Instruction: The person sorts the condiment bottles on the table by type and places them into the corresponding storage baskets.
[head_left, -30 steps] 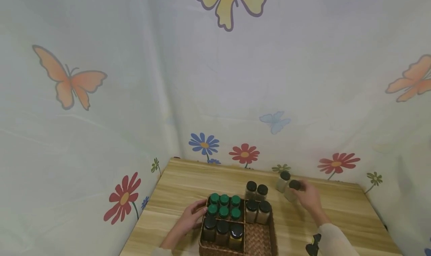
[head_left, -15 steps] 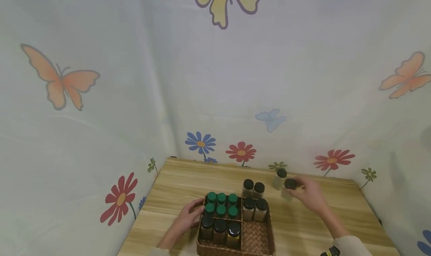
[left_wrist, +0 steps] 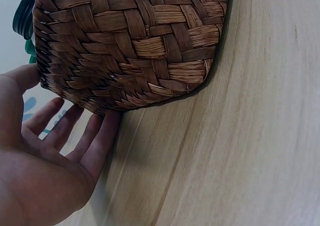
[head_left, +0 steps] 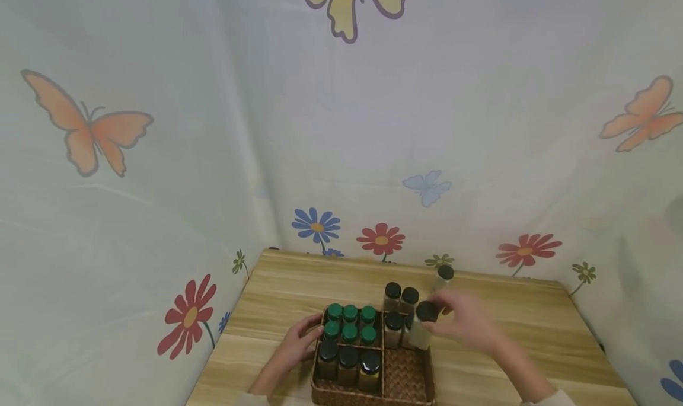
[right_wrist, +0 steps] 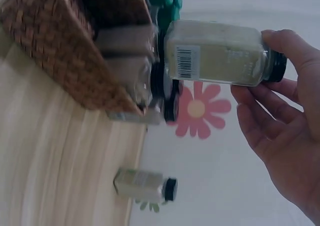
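My right hand (head_left: 463,320) pinches a clear spice jar (right_wrist: 217,52) near its black lid, between thumb and fingers. Pale powder and a barcode label show through its glass, and in the head view the jar hangs over the right side of the woven basket (head_left: 347,397). Fingers of my left hand (left_wrist: 55,151) lie against the basket's left wall, straight to slightly bent. Inside the basket, jars with green lids (head_left: 350,333) fill the back left compartment. Front left holds black-lidded jars (head_left: 348,364), and more black-lidded jars (head_left: 393,329) stand in the back of the right compartment.
Two black-lidded jars (head_left: 401,299) stand on the wooden table (head_left: 309,275) just behind the basket. Another jar (right_wrist: 142,184) of pale powder stands farther back, near the wall. A cloth backdrop with printed flowers and butterflies borders the table.
My right hand has lifted the jar off the table beside its neighbour and carried it left, over the basket's right side. The left hand stays at the basket wall.
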Available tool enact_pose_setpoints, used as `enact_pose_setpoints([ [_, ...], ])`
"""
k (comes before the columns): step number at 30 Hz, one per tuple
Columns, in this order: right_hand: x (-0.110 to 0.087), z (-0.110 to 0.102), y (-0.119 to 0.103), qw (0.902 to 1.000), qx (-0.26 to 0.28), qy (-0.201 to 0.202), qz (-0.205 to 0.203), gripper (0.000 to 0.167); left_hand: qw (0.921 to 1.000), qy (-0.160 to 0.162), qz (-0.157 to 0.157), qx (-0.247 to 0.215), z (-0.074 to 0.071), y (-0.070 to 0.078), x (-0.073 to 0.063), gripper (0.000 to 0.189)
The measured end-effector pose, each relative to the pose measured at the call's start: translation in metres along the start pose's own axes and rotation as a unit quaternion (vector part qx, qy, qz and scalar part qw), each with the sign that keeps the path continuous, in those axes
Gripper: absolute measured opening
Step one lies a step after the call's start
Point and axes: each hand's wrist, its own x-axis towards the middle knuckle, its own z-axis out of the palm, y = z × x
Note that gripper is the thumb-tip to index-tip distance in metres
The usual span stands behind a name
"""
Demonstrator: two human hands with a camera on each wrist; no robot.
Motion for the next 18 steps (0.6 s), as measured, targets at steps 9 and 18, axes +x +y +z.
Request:
enact_pose_setpoints([
  [9, -0.004, 0.037, -0.016, 0.9959, 0.039, -0.081, -0.014, 0.039, 1.0000, -0.001, -0.001, 0.001, -0.002, -0.001, 0.002, 0.065],
  [18, -0.015, 0.078, -0.001, 0.9919, 0.092, -0.087, 0.013, 0.043, 1.0000, 0.003, 0.003, 0.001, 0.001, 0.001, -0.001, 0.067],
])
